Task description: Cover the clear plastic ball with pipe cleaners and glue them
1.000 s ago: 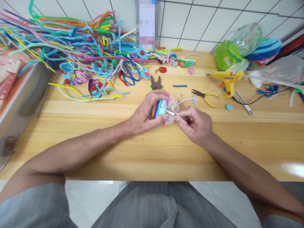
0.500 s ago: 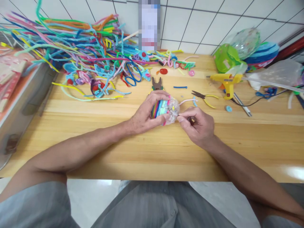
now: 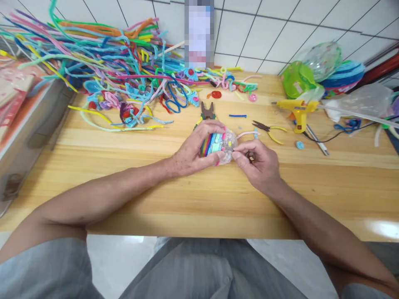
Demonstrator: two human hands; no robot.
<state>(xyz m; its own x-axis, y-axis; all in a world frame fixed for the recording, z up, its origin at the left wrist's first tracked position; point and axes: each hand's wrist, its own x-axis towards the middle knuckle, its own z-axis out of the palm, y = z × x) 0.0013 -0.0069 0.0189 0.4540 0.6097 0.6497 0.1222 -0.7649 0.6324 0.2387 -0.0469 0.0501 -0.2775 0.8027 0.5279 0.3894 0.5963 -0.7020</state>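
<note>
A small rounded craft piece (image 3: pixel 215 143) with rainbow stripes and a pale, fuzzy end lies on its side on the table. My left hand (image 3: pixel 199 147) is wrapped round its striped part, thumb on the near side and fingers over the far side. At the pale end, my right hand (image 3: pixel 259 162) pinches with thumb and forefinger; what sits between the fingertips is too small to make out. Dark-jawed pliers (image 3: pixel 207 110) lie just beyond my left fingers. A pale pink pipe cleaner (image 3: pixel 246 133) extends beyond my right fingertips.
Many coloured pipe cleaners (image 3: pixel 102 58) are heaped at the back left, with blue-handled scissors (image 3: pixel 176 97) at their edge. Needle-nose pliers (image 3: pixel 268 127), a yellow glue gun (image 3: pixel 299 111) and a blue cap-like disc (image 3: pixel 299 145) lie right. A grey-sided box (image 3: pixel 46 120) stands left.
The view has shifted slightly. Both hands keep their hold at the craft piece, and my right fingertips appear a little closer to its pale end.
</note>
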